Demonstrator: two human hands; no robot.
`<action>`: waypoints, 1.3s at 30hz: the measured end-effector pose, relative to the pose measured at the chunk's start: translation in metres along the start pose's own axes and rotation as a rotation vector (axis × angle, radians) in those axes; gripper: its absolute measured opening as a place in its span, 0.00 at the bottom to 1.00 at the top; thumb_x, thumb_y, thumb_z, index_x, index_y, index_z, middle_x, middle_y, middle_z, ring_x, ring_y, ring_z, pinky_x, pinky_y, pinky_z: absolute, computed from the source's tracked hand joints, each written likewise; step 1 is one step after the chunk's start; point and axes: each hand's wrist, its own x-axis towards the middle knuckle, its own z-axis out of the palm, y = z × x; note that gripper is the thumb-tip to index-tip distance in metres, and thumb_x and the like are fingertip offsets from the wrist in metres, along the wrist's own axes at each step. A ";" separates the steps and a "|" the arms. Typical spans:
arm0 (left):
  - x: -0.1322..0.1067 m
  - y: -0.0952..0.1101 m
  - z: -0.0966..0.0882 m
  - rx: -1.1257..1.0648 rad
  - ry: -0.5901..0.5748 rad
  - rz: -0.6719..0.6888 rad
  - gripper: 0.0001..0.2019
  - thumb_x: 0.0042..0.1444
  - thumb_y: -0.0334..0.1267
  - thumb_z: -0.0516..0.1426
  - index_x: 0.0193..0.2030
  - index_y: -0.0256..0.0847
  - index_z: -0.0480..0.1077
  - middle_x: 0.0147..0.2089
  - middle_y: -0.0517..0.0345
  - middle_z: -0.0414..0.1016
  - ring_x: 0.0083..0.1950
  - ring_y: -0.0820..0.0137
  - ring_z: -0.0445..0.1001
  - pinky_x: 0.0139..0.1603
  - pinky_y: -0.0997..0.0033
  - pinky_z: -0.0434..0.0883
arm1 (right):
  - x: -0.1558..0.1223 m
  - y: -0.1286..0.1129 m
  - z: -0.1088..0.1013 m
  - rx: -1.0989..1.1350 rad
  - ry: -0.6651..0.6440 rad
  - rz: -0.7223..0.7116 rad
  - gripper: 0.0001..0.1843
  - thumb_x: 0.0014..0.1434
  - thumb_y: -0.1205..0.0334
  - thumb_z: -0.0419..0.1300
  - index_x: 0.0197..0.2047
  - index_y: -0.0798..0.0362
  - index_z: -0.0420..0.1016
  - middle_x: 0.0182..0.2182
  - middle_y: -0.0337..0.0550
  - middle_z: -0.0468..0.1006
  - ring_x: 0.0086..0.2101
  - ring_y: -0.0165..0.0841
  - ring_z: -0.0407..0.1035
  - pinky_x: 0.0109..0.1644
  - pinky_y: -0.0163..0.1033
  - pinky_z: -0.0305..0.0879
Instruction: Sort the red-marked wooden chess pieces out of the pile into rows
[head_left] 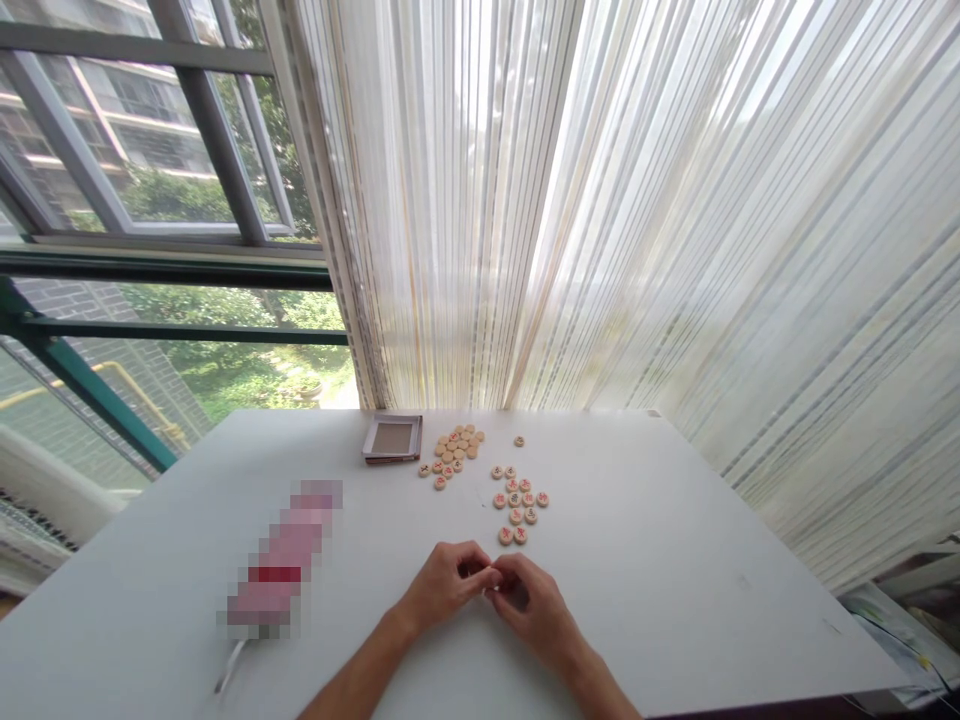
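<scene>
My left hand [450,585] and my right hand [529,600] rest close together on the white table [675,540], fingertips meeting in a pinch around something small that I cannot make out. Just beyond my right hand lies a cluster of several round wooden game pieces with red marks [517,500]. A second cluster of wooden pieces [452,455] lies farther back to the left, and a single piece [518,441] sits alone behind them.
A small open square box [393,439] lies at the table's far edge. A long pink blurred object [281,560] lies on the left part of the table. Striped sheer curtains [600,200] hang behind; a window [150,200] is at left.
</scene>
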 end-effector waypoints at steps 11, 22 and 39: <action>-0.002 0.007 -0.004 0.020 -0.030 0.068 0.19 0.61 0.50 0.53 0.37 0.36 0.78 0.31 0.54 0.80 0.31 0.70 0.74 0.35 0.73 0.69 | 0.001 -0.003 0.001 0.022 0.012 0.009 0.06 0.60 0.62 0.59 0.42 0.50 0.72 0.32 0.40 0.75 0.32 0.32 0.69 0.38 0.36 0.67; -0.003 0.011 -0.006 -0.035 -0.036 0.099 0.20 0.65 0.48 0.49 0.44 0.37 0.76 0.32 0.55 0.78 0.30 0.70 0.74 0.34 0.73 0.69 | 0.003 -0.004 -0.001 0.053 0.052 0.007 0.07 0.62 0.60 0.58 0.43 0.51 0.72 0.33 0.42 0.75 0.32 0.33 0.70 0.38 0.36 0.69; 0.000 0.005 -0.005 -0.050 -0.034 0.099 0.15 0.60 0.44 0.57 0.50 0.39 0.70 0.36 0.54 0.79 0.28 0.74 0.71 0.28 0.76 0.64 | 0.002 0.004 -0.003 0.217 0.069 0.065 0.12 0.65 0.56 0.56 0.50 0.49 0.71 0.42 0.47 0.78 0.40 0.38 0.75 0.47 0.42 0.73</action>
